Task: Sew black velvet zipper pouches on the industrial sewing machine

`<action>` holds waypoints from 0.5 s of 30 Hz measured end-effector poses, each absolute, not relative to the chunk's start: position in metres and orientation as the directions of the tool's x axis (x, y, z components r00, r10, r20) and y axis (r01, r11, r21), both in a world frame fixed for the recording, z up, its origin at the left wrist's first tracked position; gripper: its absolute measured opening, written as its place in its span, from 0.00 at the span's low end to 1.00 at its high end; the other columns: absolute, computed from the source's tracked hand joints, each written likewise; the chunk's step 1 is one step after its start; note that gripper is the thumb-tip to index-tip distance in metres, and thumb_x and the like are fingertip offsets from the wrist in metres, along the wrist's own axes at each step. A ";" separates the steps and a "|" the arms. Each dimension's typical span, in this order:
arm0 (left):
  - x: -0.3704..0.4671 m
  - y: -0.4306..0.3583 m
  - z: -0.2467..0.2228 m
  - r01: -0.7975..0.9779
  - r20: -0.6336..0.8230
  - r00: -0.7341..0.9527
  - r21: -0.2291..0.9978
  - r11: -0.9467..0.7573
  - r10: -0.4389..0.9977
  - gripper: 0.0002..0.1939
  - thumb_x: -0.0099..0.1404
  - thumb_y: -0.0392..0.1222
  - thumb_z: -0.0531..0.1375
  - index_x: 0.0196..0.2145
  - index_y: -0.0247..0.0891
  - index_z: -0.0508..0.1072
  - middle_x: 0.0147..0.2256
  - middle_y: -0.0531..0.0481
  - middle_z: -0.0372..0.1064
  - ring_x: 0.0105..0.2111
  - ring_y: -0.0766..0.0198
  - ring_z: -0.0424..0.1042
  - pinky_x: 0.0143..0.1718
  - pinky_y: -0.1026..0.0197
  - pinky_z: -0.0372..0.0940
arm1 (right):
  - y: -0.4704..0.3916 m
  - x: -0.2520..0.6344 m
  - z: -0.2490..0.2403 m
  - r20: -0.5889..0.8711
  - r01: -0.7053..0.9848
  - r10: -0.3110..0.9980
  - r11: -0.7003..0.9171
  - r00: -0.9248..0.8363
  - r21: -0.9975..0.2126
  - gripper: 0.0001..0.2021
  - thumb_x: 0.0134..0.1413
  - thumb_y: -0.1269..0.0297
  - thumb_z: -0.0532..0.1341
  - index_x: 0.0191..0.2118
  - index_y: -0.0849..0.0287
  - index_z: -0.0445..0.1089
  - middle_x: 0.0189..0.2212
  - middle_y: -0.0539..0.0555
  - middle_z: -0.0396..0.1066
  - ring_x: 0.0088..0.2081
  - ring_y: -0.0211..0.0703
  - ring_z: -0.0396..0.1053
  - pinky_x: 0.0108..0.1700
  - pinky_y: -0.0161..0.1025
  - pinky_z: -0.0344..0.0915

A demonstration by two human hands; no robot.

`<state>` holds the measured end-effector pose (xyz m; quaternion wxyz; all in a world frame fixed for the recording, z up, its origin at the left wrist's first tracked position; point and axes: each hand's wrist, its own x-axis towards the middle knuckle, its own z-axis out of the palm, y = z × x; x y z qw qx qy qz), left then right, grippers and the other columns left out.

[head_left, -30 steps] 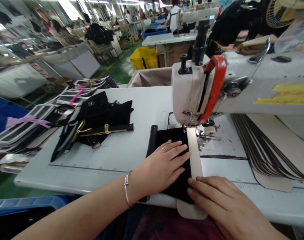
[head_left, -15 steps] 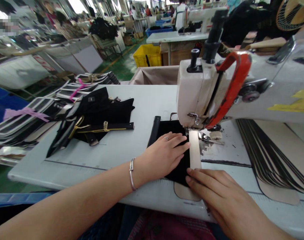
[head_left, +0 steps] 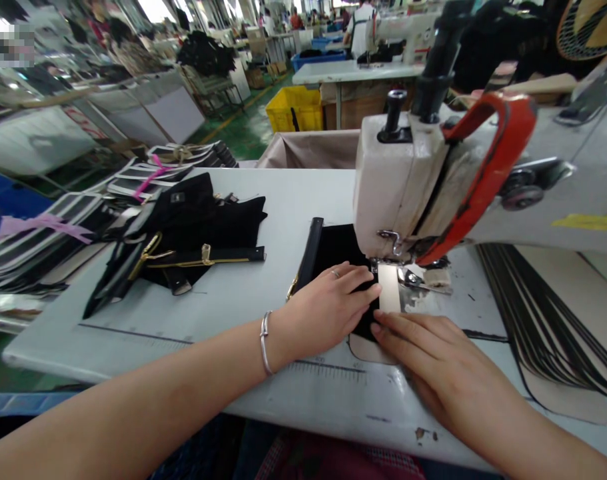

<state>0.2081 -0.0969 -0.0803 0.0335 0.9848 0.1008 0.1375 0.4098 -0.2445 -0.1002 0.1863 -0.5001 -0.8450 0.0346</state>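
Observation:
Black fabric (head_left: pixel 336 247) with a zipper strip along its left side lies partly under the head of a sewing machine (head_left: pixel 400 180). A pale strip (head_left: pixel 388 290) runs along the fabric's right edge below the needle area. My left hand (head_left: pixel 328 307) lies flat on the fabric with fingers spread, their tips beside the pale strip. My right hand (head_left: pixel 433 360) rests at the near end of the strip, its fingers stretched out over the edge of the pieces. The thumb of my right hand is hidden.
Black zippered pieces (head_left: pixel 198 227) lie on the table (head_left: pixel 158 347) at the left, beside tied bundles (head_left: pixel 48 227). A fanned stack of dark-edged pale panels (head_left: pixel 563 327) lies at the right. Beyond the table are a yellow crate (head_left: pixel 294 110) and a person (head_left: pixel 360 32).
The black fabric and pale strip have moved away from me, farther under the machine. My right hand has moved forward with them; my left hand has barely moved.

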 end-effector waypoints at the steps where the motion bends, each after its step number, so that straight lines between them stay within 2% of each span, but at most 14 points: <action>1: 0.207 -0.097 -0.080 0.192 0.271 0.938 0.111 -0.975 0.216 0.15 0.75 0.37 0.54 0.55 0.31 0.72 0.53 0.39 0.71 0.57 0.52 0.68 0.63 0.45 0.63 | -0.243 0.411 -0.100 0.286 0.835 0.860 0.492 -0.422 -0.247 0.24 0.65 0.77 0.52 0.64 0.56 0.64 0.63 0.55 0.67 0.58 0.49 0.65 0.56 0.50 0.67; 4: 0.199 -0.100 -0.080 0.149 0.326 0.922 0.195 -0.969 0.207 0.13 0.74 0.42 0.58 0.52 0.36 0.75 0.50 0.44 0.73 0.50 0.55 0.71 0.55 0.49 0.69 | -0.241 0.413 -0.102 0.317 0.833 0.860 0.485 -0.400 -0.265 0.23 0.65 0.75 0.53 0.63 0.56 0.65 0.60 0.57 0.69 0.57 0.49 0.66 0.55 0.50 0.67; 7: 0.194 -0.105 -0.081 0.064 0.379 0.914 0.209 -0.976 0.141 0.09 0.74 0.39 0.58 0.47 0.36 0.76 0.46 0.48 0.76 0.45 0.60 0.73 0.50 0.55 0.70 | -0.244 0.415 -0.104 0.349 0.824 0.851 0.494 -0.392 -0.279 0.18 0.66 0.74 0.54 0.58 0.57 0.68 0.56 0.57 0.71 0.54 0.49 0.68 0.55 0.49 0.66; 10: 0.195 -0.106 -0.084 0.011 0.378 0.923 0.171 -0.985 0.076 0.10 0.76 0.34 0.54 0.42 0.35 0.76 0.45 0.48 0.77 0.45 0.62 0.74 0.49 0.56 0.69 | -0.248 0.415 -0.102 0.363 0.822 0.840 0.507 -0.404 -0.260 0.17 0.66 0.73 0.55 0.57 0.58 0.69 0.55 0.56 0.72 0.53 0.48 0.68 0.55 0.48 0.66; 15: 0.197 -0.105 -0.085 -0.015 0.383 0.922 0.186 -0.982 0.058 0.11 0.76 0.34 0.52 0.43 0.34 0.75 0.47 0.48 0.78 0.45 0.63 0.75 0.49 0.57 0.70 | -0.248 0.413 -0.097 0.381 0.817 0.815 0.537 -0.437 -0.211 0.17 0.67 0.73 0.54 0.58 0.60 0.69 0.55 0.55 0.72 0.55 0.49 0.67 0.55 0.48 0.68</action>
